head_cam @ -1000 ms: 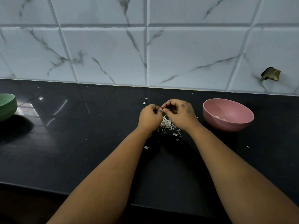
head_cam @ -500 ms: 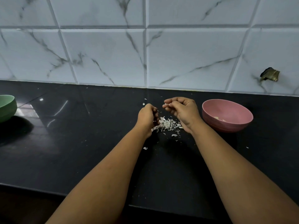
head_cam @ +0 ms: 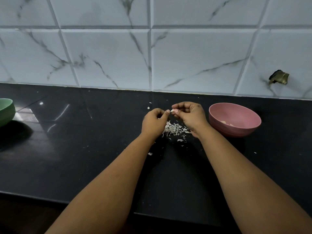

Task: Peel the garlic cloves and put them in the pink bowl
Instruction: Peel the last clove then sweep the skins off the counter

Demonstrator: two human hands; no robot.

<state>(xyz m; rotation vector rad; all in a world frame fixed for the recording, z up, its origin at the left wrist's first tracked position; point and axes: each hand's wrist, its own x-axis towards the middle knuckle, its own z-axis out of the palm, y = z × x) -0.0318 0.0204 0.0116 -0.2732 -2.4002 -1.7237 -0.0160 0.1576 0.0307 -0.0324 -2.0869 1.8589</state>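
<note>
— Pinching a garlic clove (head_cam: 172, 110) in the right hand (head_cam: 190, 116), is she? Its fingers (head_cam: 176, 110) curl round it, above the heap of skins (head_cam: 174, 129).

— Yes, and the left hand (head_cam: 154, 121) is curled too, thumb tip right at the clove. Whether it grips a shred of skin, I cannot tell.

— She'd do well to hold the clove steady and pull the skin away from one end.

— Then across to the pink bowl (head_cam: 234, 119) just beside her on the tabletop (head_cam: 76, 149); pale pieces lie in it already.

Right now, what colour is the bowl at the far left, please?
Green bowl, seen in the head view.
</note>
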